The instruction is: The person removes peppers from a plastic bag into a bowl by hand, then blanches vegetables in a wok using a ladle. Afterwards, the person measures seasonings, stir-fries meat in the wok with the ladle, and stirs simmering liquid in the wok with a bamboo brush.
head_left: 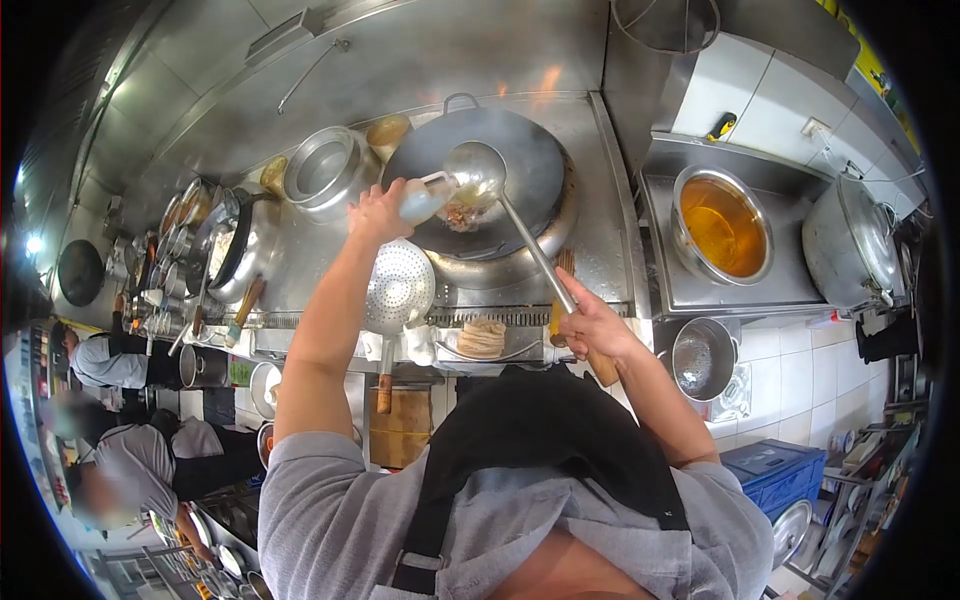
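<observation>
My left hand (pixel 380 212) is closed around a translucent plastic bottle (pixel 424 202), tilted with its mouth toward the ladle over the wok. With my right hand (pixel 598 325) I grip the wooden-ended handle of a long metal ladle (pixel 474 166). The ladle's bowl is inside the black wok (pixel 535 160), against the bottle's mouth. Browned pieces of food (pixel 462 216) lie in the wok beside the bowl. Whether liquid is flowing from the bottle I cannot make out. A perforated skimmer (pixel 400 285) rests below my left hand, its handle toward me.
Flames (pixel 548 82) show behind the wok. Metal pots (pixel 325 175) stand to the left, and a folded cloth (pixel 481 339) lies at the front edge. To the right are a bowl of amber liquid (pixel 722 226) and a big lidded pot (pixel 850 245). Two people (pixel 140 460) work at far left.
</observation>
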The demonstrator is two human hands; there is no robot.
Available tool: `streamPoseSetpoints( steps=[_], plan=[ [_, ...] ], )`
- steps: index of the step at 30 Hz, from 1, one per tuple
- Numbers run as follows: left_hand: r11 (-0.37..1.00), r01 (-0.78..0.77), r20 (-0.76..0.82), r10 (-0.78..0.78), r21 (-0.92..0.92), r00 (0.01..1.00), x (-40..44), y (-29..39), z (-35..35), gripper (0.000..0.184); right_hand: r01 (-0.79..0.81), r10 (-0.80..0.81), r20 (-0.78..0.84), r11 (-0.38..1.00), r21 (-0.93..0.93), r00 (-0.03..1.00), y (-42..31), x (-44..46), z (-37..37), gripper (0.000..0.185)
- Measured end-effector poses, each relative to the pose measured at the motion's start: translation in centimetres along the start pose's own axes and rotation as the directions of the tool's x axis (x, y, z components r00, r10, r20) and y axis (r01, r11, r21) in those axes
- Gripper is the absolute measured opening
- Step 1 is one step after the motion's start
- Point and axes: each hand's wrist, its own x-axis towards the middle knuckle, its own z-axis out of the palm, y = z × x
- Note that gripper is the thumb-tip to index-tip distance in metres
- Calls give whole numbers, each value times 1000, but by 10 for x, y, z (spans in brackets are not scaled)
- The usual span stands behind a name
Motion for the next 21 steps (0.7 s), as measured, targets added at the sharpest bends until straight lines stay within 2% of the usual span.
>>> streamPoseSetpoints(
  steps=[11,17,19,20,21],
  plan=[
    [993,65,-5,-64,96,998,-4,-3,9,97,-34,34,5,998,47,999,2,8,-7,84],
    [992,127,-24,-127,0,992,-13,-23,17,93,-18,18,3,1000,18,1000,3,22,-13,85],
    [986,141,-51,-146,-90,988,-21,-28,18,94,-18,17,11,1000,8,1000,2,27,-12,85],
    [984,149,-52,-155,-95,987,-26,-31,21,94,-25,24,-10,998,-59,1000,4,32,-13,85],
    [953,198,-106,-226,-228,968,-33,-34,28,95,-33,30,-29,991,-127,999,4,36,-12,84]
  ],
)
